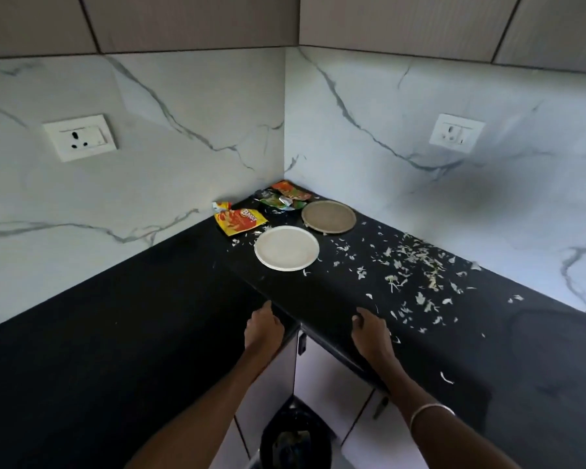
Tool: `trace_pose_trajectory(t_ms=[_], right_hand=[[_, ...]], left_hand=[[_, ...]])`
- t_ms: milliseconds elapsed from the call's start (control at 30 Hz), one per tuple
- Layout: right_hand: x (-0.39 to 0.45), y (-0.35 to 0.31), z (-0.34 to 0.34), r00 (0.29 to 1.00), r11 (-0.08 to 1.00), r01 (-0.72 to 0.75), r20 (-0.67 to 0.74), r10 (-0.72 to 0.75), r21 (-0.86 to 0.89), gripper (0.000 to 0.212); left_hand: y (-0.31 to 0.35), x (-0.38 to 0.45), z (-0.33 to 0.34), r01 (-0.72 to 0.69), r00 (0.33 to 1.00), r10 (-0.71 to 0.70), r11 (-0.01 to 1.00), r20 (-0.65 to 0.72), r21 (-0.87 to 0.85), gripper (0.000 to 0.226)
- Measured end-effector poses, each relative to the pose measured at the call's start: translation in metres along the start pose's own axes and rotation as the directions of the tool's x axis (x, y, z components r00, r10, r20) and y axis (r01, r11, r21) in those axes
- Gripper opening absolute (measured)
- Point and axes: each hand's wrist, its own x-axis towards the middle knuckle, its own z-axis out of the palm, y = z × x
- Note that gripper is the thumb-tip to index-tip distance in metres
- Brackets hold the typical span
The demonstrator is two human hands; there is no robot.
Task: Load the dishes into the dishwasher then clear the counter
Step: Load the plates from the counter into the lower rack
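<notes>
While you look down past your forearms, a dark bin sits on the floor between them, in front of the pale cabinet doors under the corner. Your left hand hangs at the inner corner edge of the black table, its fingers loosely curled and holding nothing; whether they touch the edge you cannot tell. Your right hand rests over the table's front edge, fingers bent downward, gripping no object, and a thin bangle circles that wrist. Just beyond the right hand, pale vegetable scraps lie scattered across the right run of the table, thickest toward the wall. Farther in, a white plate lies flat with nothing on it, well apart from both hands. Behind it and slightly right, a grey-brown plate lies flat too, close to the white one but not touching. To the left of the plates, a yellow and red snack packet lies flat, with a smaller torn wrapper against the wall behind it. Deep in the corner, a heap of crumpled orange, green and dark wrappers sits beside the grey-brown plate. On the marble walls, one socket plate is at left and another at right.
</notes>
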Motion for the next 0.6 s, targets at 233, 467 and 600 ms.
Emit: trace_pose_trajectory(t_ms=[233,467,600], right_hand=[[0.09,-0.027,0.015,0.997,0.997,-0.072,-0.001,0.072,-0.014,0.031],[0.18,-0.06,0.024,1.0,1.0,-0.021,0.007,0.021,0.003,0.031],[0.233,-0.073,0.024,0.997,1.0,-0.022,0.07,0.022,-0.002,0.031]], left_hand=[[0.014,0.12,0.0,0.033,0.997,-0.03,0.999,0.066,-0.037,0.054],[0.024,0.206,0.005,0.139,0.979,-0.134,0.99,0.151,-0.025,0.067],[0.037,0.241,0.007,0.247,0.955,-0.258,0.965,0.148,0.087,0.077]])
